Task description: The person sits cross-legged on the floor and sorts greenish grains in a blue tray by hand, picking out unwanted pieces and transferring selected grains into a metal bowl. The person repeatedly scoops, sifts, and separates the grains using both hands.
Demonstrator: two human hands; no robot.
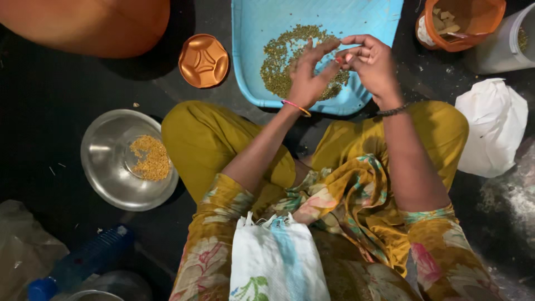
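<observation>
A light blue tray (pixel 256 33) lies on the dark floor ahead of my knees with a heap of small green lentils (pixel 281 56) in it. My left hand (pixel 306 72) hovers over the heap, fingers spread, a pink bangle on the wrist. My right hand (pixel 370 61) is just right of it, thumb and fingertips pinched together against the left fingertips. Whether something tiny sits in the pinch is too small to tell.
A steel bowl (pixel 106 161) with yellow split lentils sits at my left. A small orange lid (pixel 203 60) lies beside the tray. An orange tub (pixel 473 19), a white container (pixel 515 44) and a white bag (pixel 493 128) stand at right. A blue bottle (pixel 83 262) lies lower left.
</observation>
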